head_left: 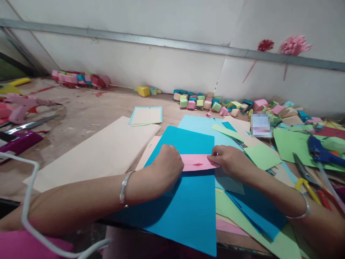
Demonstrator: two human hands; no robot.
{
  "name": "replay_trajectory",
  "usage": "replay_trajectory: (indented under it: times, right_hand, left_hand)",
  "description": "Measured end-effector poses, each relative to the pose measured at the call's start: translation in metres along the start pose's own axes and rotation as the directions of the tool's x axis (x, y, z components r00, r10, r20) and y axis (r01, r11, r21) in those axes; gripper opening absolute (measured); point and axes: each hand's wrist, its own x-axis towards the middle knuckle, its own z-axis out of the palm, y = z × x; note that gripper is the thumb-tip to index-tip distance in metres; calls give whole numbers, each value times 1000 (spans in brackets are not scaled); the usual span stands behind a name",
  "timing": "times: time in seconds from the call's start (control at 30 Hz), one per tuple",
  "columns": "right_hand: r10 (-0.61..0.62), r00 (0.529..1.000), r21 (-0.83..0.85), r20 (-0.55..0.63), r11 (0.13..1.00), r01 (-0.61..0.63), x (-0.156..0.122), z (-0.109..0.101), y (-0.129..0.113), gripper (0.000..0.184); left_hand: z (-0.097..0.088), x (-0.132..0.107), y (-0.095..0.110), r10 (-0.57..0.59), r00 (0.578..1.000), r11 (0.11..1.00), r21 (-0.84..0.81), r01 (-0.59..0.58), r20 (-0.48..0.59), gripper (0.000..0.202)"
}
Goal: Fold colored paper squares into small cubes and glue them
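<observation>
A pink paper strip [194, 163] stretches between my hands above a large blue sheet of paper [188, 201]. A small darker diamond-shaped mark or slit shows near its middle. My left hand [167, 167] is closed on the strip's left end, its fingers curled under and mostly hidden. The strip's right end is pinched between the thumb and fingers of my right hand [229, 160]. The blue sheet overhangs the table's front edge. Under and beside it lie a light blue sheet [201, 124] and several green and blue papers.
Cream sheets [99, 151] lie left, below a small paper stack [147, 116]. Folded paper cubes [199, 103] line the wall. At right are scissors [307, 180] and a blue glue gun [323, 151]; at left, a pink glue gun [20, 108] and a white cable [28, 201].
</observation>
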Motion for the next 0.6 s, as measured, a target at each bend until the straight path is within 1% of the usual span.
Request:
replay_trajectory:
  times: [0.07, 0.17, 0.27, 0.33, 0.4, 0.47, 0.53, 0.6]
  right_hand:
    - [-15, 1000, 5, -22, 1000, 15, 0, 1, 0, 28]
    - [-42, 996, 23, -85, 999, 44, -2, 3, 0, 23]
    - [-55, 987, 16, -148, 998, 58, -3, 2, -2, 20]
    - [-50, 990, 11, -134, 999, 52, -4, 0, -4, 20]
    - [-32, 994, 25, -106, 999, 35, -3, 0, -6, 19]
    - [2, 994, 28, -109, 1000, 1, -2, 0, -6, 18]
    - [25, 991, 27, -128, 999, -22, 0, 2, -4, 17]
    - [37, 985, 46, -169, 999, -30, 1, 4, -1, 17]
  left_hand:
    - [3, -1, -5, -31, 1000, 1000, 4, 31, -3, 17]
    - [9, 2, -14, -70, 991, 997, 14, 72, -111, 25]
    - [9, 5, -18, -185, 964, 983, -31, 183, -192, 27]
    - [5, 8, -18, -242, 948, 969, -89, 229, -205, 24]
    - [0, 11, -18, -256, 936, 964, -140, 227, -242, 25]
    - [-1, 14, -19, -271, 918, 958, -177, 226, -290, 25]
    - [3, 19, -22, -298, 889, 951, -193, 243, -347, 22]
    - [10, 26, -24, -279, 860, 958, -183, 220, -427, 20]
